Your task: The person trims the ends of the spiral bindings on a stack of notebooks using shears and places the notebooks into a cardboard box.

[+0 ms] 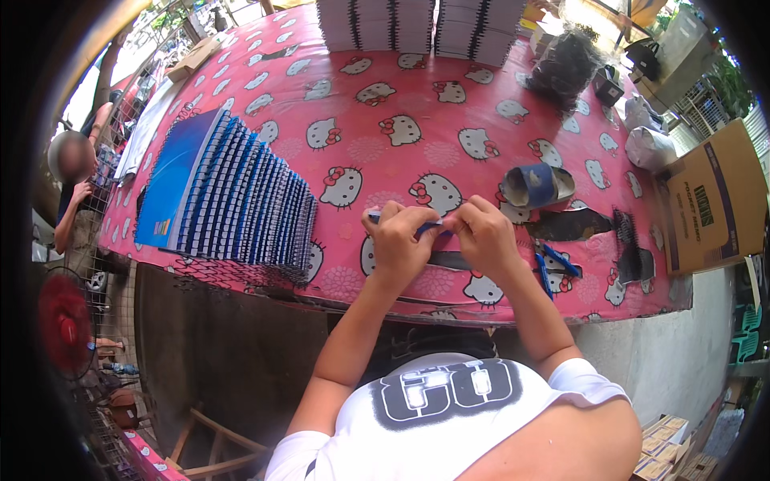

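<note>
Over the near middle of the table, my two hands meet fingertip to fingertip. My left hand (403, 240) is closed round a slim blue object (427, 228), mostly hidden by the fingers, so its kind does not show. My right hand (485, 236) is pinched closed at that object's end; what lies between its fingertips is too small to make out. To the left stands a stack of spiral-bound notebooks (241, 196) with blue covers. Right of my right hand lie blue-handled pliers (553, 268). A blue and beige roll (536, 186) rests just beyond that hand.
Pink patterned sheeting (361, 144) covers the table, torn near its right side by some black coils (626, 232). At the back stand stacks of bound white pages (413, 28) and a dark plastic-wrapped bundle (564, 68). A cardboard box (714, 200) is at the right edge. Another person (74, 172) is at far left.
</note>
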`<state>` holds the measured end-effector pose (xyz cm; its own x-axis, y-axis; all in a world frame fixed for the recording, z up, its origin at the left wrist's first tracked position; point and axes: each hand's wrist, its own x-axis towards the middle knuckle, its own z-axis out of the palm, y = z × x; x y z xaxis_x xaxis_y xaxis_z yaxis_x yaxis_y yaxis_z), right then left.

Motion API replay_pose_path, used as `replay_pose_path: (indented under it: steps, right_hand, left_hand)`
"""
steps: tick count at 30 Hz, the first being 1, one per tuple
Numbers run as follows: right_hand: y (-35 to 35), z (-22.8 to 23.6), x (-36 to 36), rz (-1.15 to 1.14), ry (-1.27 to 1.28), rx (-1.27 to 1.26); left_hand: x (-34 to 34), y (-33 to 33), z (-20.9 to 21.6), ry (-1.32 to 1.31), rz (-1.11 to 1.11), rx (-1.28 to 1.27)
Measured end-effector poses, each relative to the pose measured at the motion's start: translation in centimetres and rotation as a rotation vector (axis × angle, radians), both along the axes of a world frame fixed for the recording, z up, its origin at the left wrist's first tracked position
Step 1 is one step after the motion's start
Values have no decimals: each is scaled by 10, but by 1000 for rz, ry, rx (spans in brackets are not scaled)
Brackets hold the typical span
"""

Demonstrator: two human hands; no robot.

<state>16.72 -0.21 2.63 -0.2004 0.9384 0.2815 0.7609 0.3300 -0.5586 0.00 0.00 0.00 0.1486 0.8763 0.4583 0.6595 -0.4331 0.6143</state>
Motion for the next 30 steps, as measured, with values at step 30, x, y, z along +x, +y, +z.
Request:
replay_pose_path:
  steps: [30]
  right_hand:
    - [40,0,63,405,530,-220]
  left_hand:
    - [-22,2,10,-162,-141,24]
